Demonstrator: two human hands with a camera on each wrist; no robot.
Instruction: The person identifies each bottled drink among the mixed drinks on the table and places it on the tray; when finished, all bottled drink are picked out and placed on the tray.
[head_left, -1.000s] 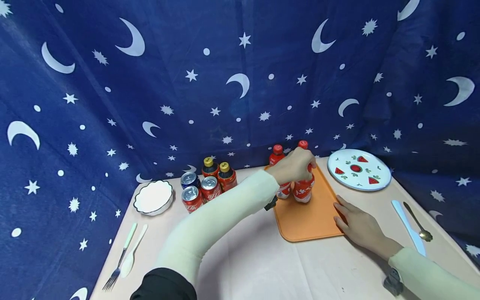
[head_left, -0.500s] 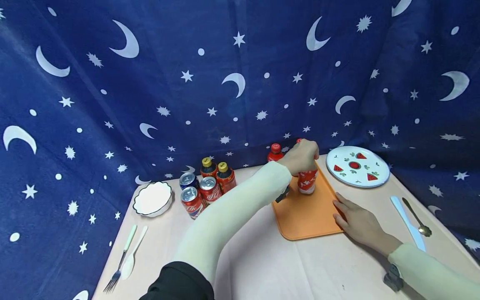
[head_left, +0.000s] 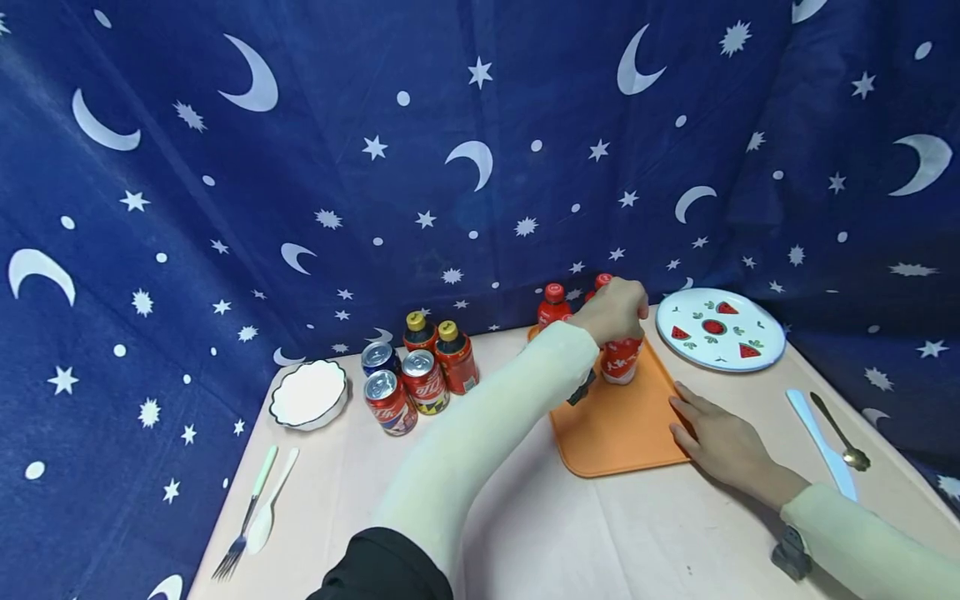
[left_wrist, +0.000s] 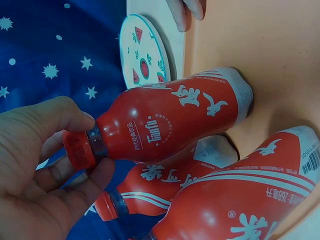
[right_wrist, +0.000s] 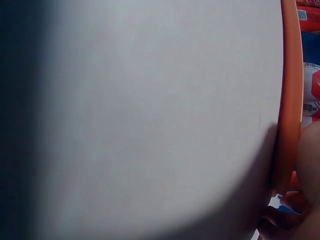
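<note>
With thumb and fingers curled about the red cap and neck, my left hand (head_left: 611, 312) holds a red soda bottle (left_wrist: 170, 112). The bottle stands on an orange tray (head_left: 615, 442), its base at the tray surface in the left wrist view. More red bottles (left_wrist: 240, 200) stand close beside it, partly hidden behind my hand in the head view. My right hand (head_left: 723, 442) rests at the tray's right edge with fingers extended. The right wrist view shows only part of that hand by the tray rim (right_wrist: 291, 100).
Left of the tray stand several soda cans (head_left: 390, 404) and two yellow-capped bottles (head_left: 456, 362). A white scalloped bowl (head_left: 309, 396), fork (head_left: 243, 525) and white spoon (head_left: 266, 517) lie far left. On the right are a watermelon plate (head_left: 720, 329), blue knife (head_left: 821, 442) and brass spoon (head_left: 840, 433).
My left hand and the bottle it holds have moved right and slightly back on the tray, away from the other bottles' left side. My right hand stays at the tray edge.
</note>
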